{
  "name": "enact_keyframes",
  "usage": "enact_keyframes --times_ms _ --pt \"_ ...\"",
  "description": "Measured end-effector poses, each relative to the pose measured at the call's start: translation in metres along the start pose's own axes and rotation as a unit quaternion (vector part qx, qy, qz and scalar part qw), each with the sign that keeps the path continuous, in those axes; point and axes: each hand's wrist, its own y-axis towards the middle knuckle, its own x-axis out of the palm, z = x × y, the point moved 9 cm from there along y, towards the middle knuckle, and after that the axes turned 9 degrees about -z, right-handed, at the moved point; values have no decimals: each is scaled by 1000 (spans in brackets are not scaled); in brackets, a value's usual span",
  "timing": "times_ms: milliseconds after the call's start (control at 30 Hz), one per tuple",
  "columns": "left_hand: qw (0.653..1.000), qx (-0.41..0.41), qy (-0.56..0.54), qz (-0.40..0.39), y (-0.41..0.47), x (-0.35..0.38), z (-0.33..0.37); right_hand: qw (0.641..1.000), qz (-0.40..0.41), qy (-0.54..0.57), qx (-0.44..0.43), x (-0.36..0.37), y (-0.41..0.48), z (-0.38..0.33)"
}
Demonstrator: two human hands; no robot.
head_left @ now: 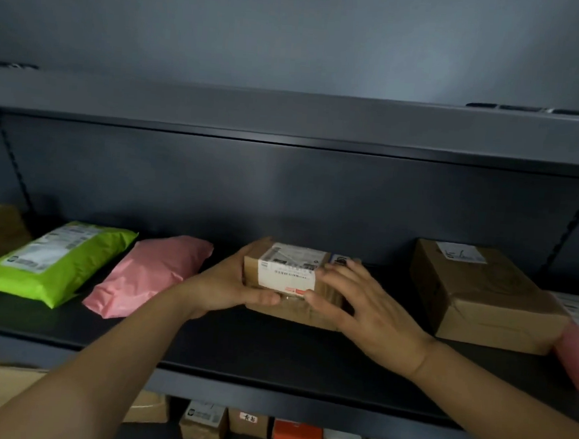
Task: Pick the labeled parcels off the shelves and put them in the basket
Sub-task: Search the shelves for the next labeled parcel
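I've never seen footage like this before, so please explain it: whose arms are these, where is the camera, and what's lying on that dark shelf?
There is no machine here. These are a person's two bare arms, filmed by one wide-angle camera worn on their head, looking forward and down. The left hand and right hand grip a small labeled box from either side. On the dark shelf, a pink mailer and a green mailer lie to its left, and a larger brown box sits to its right. More boxes stand on the shelf below. No basket is in view.
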Motion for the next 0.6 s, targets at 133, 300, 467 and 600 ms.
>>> enact_keyframes --times_ms 133,300,467,600 --pt "982 30 131 135 -14 -26 12 996 -70 0 52 11 6 15" --pt "850 109 433 281 -37 -35 31 906 -139 297 267 38 -5 48" --pt "840 137 455 263 -42 -19 32 864 -115 403 279 47 12 42" --pt "781 136 535 293 -54 -14 37 857 -56 398 323 50 22 47"
